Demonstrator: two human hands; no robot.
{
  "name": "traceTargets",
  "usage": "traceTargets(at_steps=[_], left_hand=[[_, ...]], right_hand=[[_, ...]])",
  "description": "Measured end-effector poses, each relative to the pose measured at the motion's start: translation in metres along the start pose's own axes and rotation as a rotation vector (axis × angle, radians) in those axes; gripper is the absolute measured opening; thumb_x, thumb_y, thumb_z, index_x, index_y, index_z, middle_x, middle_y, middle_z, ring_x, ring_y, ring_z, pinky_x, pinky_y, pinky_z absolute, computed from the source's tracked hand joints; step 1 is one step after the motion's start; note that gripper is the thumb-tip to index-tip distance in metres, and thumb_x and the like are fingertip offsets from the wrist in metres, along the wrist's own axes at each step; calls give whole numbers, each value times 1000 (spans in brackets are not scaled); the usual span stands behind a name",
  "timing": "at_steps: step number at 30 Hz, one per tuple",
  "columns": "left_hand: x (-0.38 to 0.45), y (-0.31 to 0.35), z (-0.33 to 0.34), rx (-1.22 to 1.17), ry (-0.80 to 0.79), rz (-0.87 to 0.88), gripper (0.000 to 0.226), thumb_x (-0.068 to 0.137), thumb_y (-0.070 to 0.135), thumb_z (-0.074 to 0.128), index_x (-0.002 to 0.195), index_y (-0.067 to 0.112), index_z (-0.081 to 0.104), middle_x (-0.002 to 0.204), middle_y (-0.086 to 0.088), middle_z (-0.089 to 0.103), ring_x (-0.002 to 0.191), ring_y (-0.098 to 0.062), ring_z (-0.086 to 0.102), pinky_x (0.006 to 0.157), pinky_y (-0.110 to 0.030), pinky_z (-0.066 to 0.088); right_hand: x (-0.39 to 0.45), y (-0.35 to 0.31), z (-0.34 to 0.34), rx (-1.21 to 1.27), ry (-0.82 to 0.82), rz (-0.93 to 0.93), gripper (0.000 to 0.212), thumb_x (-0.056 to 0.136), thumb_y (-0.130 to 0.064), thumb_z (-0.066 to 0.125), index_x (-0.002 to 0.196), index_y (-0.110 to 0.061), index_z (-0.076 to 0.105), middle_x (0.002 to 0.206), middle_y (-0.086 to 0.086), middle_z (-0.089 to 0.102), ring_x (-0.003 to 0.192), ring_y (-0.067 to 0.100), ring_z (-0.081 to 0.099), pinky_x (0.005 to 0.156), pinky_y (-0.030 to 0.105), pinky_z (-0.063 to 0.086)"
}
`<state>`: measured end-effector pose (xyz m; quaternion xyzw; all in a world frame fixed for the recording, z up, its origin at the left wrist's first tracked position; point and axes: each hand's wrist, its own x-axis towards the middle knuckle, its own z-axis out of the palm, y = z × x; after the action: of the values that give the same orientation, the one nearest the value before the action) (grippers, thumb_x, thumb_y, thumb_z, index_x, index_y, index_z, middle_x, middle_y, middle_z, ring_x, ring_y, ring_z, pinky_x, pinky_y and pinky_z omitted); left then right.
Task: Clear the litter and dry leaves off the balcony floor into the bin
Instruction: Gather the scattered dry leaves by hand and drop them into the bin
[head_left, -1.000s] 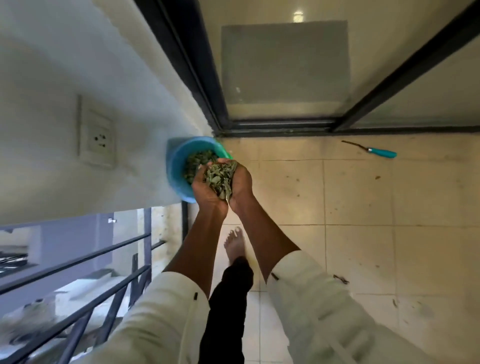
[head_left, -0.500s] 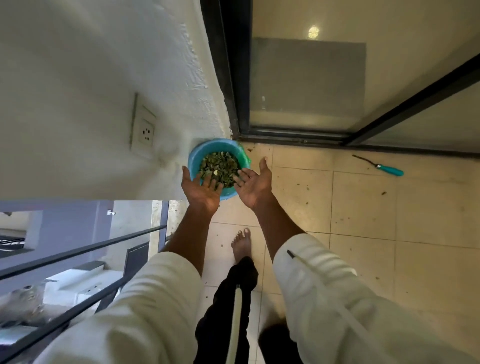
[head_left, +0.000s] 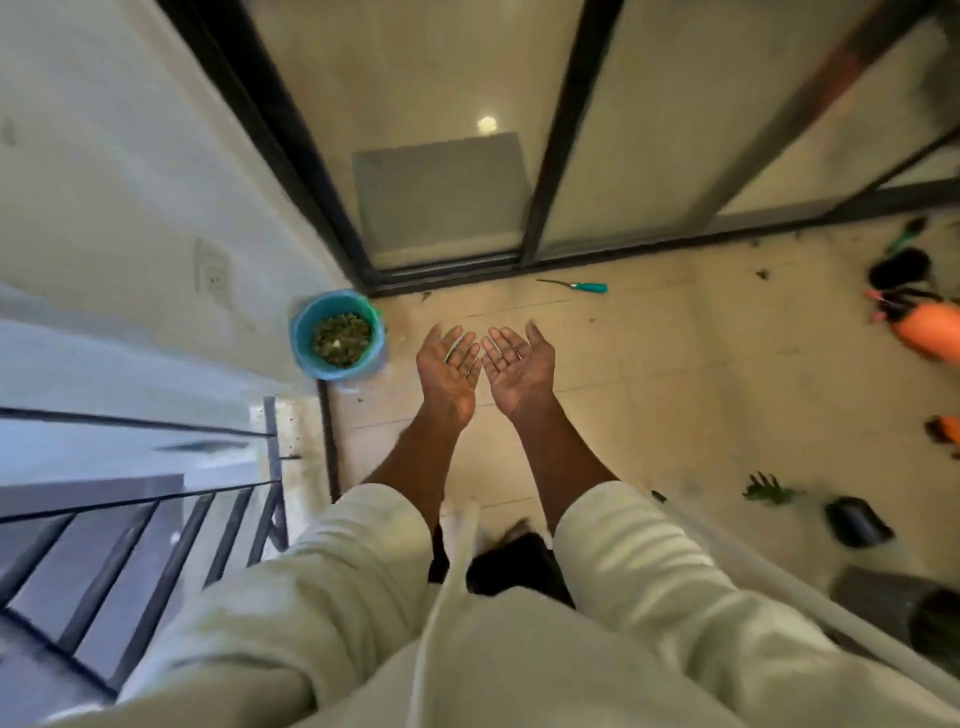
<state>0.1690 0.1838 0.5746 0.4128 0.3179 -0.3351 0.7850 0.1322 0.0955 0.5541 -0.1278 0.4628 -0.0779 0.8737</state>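
Observation:
A blue bin (head_left: 303, 332) stands in the corner by the white wall, holding a heap of dry leaves (head_left: 341, 339). My left hand (head_left: 448, 366) and my right hand (head_left: 515, 361) are held palm up side by side, empty, to the right of the bin and well above the tiled floor. Small leaf bits (head_left: 762, 273) lie scattered on the tiles at the right, and a green sprig (head_left: 769, 491) lies near the right edge.
A teal-handled screwdriver (head_left: 575, 285) lies by the sliding glass door track (head_left: 457, 270). An orange object (head_left: 930, 330) and dark pots (head_left: 901, 267) sit at the far right. A black object (head_left: 857, 522) rests on the floor. A metal railing (head_left: 223, 535) runs along the left.
My hands let the cupped leaves fall into the bin, then opened and moved right, away from it. The view swung right, bringing the pots and orange object into sight.

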Motion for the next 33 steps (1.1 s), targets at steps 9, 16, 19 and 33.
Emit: traceTargets(at_steps=[9, 16, 19, 33], left_hand=[[-106, -158, 129, 378, -224, -191, 50, 95, 45, 52, 127, 8, 60, 126, -12, 64, 116, -23, 59, 101, -32, 44], [-112, -249, 212, 650, -421, -303, 49, 95, 44, 52, 127, 8, 59, 128, -11, 62, 123, -24, 56, 113, -38, 36], [-96, -278, 250, 748, -456, -337, 43, 93, 42, 55, 122, 10, 61, 126, -10, 63, 121, -24, 56, 109, -39, 39], [11, -346, 495, 988, -518, -365, 43, 95, 30, 56, 132, 9, 57, 131, -13, 60, 121, -27, 56, 88, -38, 49]], right_hand=[[-131, -136, -128, 259, 187, -300, 35, 97, -38, 53, 106, -6, 60, 128, 15, 60, 123, 26, 56, 110, 33, 40], [-157, -221, -193, 459, 299, -466, 31, 96, -36, 53, 100, -6, 61, 117, 13, 62, 120, 27, 58, 106, 33, 43], [-151, -263, -211, 504, 344, -495, 27, 96, -32, 54, 102, -7, 61, 120, 13, 62, 122, 27, 57, 100, 33, 43], [-66, -506, -211, 618, 410, -604, 12, 97, -21, 51, 97, -11, 58, 121, 13, 61, 121, 28, 57, 106, 36, 41]])
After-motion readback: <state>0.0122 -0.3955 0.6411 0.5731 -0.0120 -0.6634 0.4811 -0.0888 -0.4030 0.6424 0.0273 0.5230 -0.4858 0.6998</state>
